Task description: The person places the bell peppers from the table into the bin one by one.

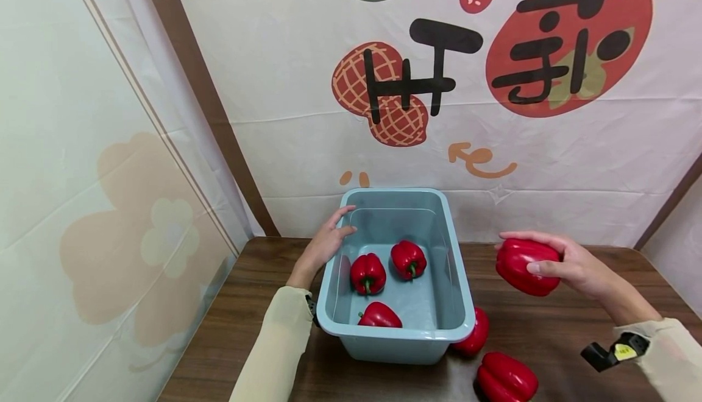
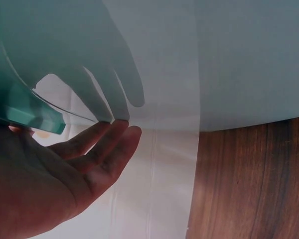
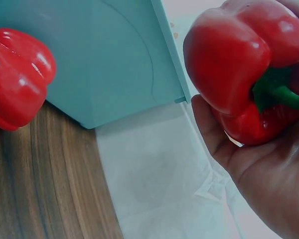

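In the head view, my right hand (image 1: 567,262) holds a red bell pepper (image 1: 526,267) up to the right of a light blue plastic bin (image 1: 392,350). Its green stem shows close up in the right wrist view, lying toward the palm. My left hand (image 1: 326,240) grips the bin's left rim, thumb over the edge, while other fingers (image 2: 112,149) lie against the outer wall in the left wrist view. Inside the bin are three red bell peppers: one at the left (image 1: 368,274), one farther back (image 1: 408,260) and one near the front wall (image 1: 379,315), partly hidden by it.
Two more red peppers lie on the brown wooden table (image 1: 570,329): one beside the bin's front right corner (image 1: 474,332), partly covered by it, and one nearer me (image 1: 506,377). Behind the bin hangs a printed white cloth (image 1: 296,116); another cloth (image 1: 126,256) borders the left.
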Demonstrator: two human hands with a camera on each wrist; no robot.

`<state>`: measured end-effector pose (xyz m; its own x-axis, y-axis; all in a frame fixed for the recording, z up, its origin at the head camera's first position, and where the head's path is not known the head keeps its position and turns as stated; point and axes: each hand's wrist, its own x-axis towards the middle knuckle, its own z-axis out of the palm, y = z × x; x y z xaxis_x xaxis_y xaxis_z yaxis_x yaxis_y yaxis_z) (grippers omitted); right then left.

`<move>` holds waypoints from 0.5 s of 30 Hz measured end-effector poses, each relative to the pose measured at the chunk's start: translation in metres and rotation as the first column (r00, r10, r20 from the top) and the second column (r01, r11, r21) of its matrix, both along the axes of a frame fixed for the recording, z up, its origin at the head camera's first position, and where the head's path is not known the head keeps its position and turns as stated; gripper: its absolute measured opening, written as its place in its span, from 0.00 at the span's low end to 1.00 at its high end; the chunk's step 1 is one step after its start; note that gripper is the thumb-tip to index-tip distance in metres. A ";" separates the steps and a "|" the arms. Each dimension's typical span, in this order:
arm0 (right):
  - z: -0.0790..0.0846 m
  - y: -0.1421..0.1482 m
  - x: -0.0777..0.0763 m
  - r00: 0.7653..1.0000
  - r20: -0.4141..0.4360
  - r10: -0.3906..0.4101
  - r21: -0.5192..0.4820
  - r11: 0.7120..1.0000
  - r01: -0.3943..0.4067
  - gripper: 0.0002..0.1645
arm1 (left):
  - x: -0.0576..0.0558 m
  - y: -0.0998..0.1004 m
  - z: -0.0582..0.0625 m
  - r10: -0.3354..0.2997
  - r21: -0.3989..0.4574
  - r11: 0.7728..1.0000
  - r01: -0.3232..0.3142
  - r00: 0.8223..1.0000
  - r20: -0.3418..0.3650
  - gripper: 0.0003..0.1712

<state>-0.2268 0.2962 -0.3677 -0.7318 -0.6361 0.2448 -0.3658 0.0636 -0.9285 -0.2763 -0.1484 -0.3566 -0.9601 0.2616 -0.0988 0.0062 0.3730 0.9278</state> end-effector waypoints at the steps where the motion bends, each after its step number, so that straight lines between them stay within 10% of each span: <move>1: 0.000 0.000 0.000 1.000 0.003 -0.003 0.002 1.000 0.003 0.36 | 0.000 0.000 0.000 0.000 0.000 1.000 0.000 1.000 -0.001 0.33; 15: -0.001 -0.003 -0.002 1.000 -0.018 0.014 0.008 1.000 -0.014 0.37 | 0.000 0.000 0.001 0.005 -0.008 1.000 -0.005 1.000 -0.003 0.32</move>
<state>-0.2284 0.2933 -0.3683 -0.7183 -0.6482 0.2528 -0.3834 0.0656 -0.9212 -0.2767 -0.1479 -0.3561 -0.9618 0.2557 -0.0983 0.0067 0.3807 0.9247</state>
